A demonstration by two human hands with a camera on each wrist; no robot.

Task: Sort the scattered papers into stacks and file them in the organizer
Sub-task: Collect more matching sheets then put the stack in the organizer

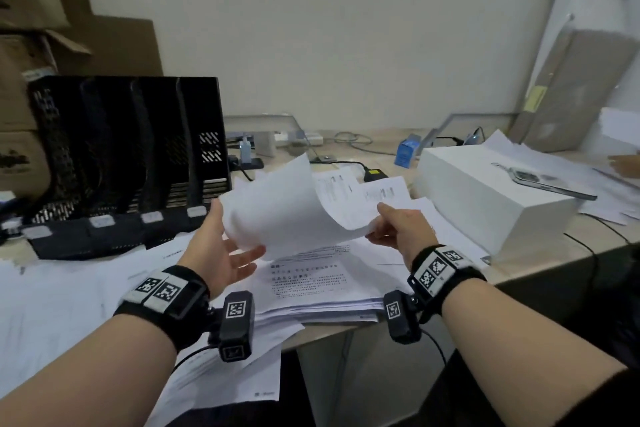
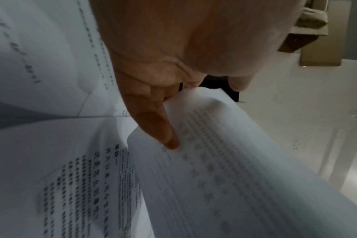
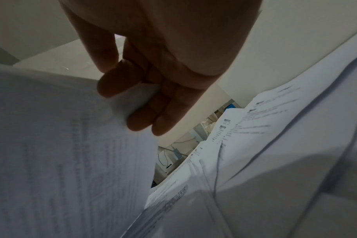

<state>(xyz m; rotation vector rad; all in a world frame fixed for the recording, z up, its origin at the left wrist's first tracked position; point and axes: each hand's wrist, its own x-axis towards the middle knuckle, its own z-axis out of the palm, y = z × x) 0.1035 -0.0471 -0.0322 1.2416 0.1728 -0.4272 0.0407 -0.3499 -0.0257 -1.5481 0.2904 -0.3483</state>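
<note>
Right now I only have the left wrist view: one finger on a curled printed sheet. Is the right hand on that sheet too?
Observer: Yes. The right hand pinches the sheet's right edge, thumb on top and fingers underneath.
Operator: Does the left have a real grip?
Observer: No. In the head view the left hand is spread open, with its fingers under the sheet's left edge, only supporting it.
Operator: Where's the organizer?
Observer: The black mesh organizer stands on the desk at the back left, beyond the left hand. The sheet is held in the air to its right, not touching it.
</note>
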